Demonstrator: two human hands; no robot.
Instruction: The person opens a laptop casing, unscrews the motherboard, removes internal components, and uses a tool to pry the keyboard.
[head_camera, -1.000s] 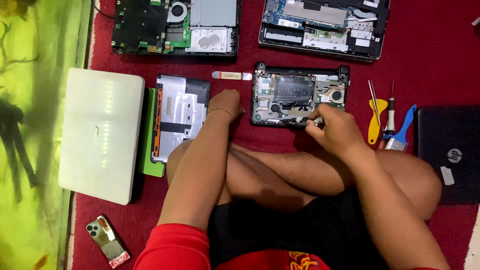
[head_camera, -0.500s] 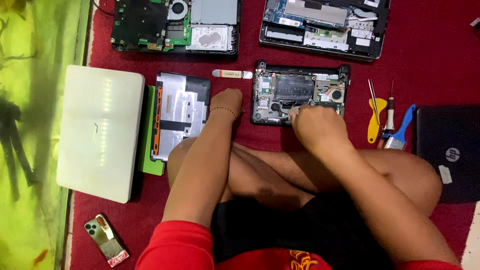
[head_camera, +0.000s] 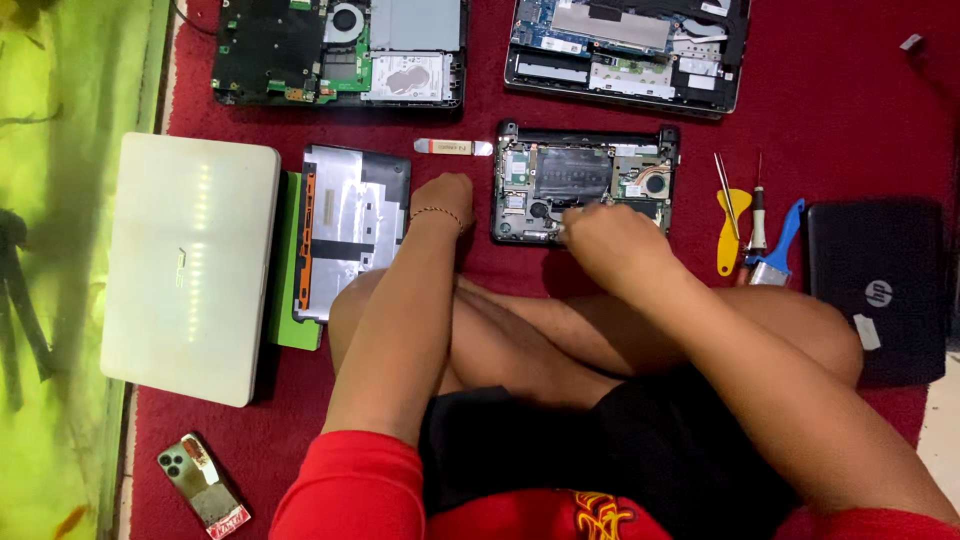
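Red carpet underlies everything. Since a second ago the left hand (head_camera: 443, 200) stays fisted on the carpet, while the right hand (head_camera: 612, 243) has slid left over the small opened laptop (head_camera: 585, 195) at twelve o'clock — black-framed, circuitry bared — fingers curled, knuckles up; any grasp is hidden.

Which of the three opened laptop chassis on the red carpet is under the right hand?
The small black opened chassis nearest the knees; the right hand rests on its front edge. The other two lie farther away.
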